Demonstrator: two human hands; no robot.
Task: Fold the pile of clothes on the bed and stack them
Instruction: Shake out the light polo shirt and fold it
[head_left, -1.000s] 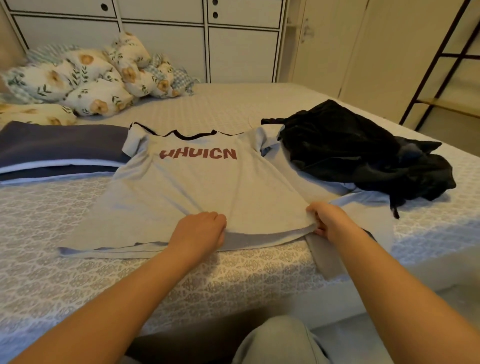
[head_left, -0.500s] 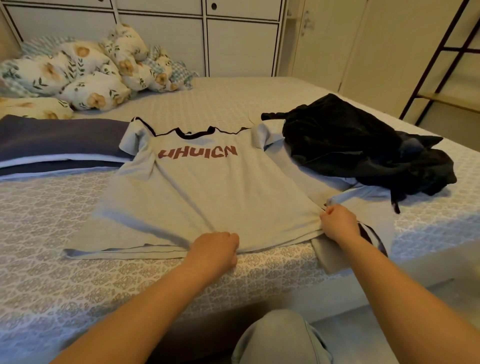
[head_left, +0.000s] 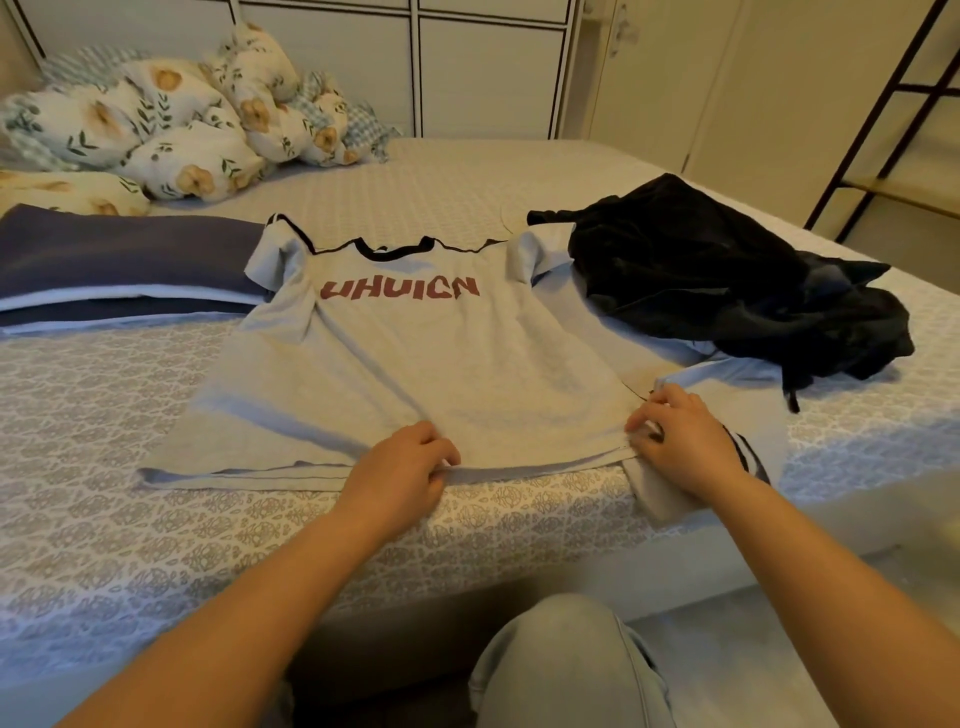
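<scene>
Lately drawn nearer the bed's (head_left: 93, 530) front edge, left hand (head_left: 400, 462) and right hand (head_left: 680, 441) each pinched the grey T-shirt's (head_left: 415, 364) hem, flattening it for folding; beyond it, dark clothes (head_left: 727, 280) remained unfolded.

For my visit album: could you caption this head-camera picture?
Both hands, left and right, grip the hem of a grey T-shirt spread on the bed.
</scene>
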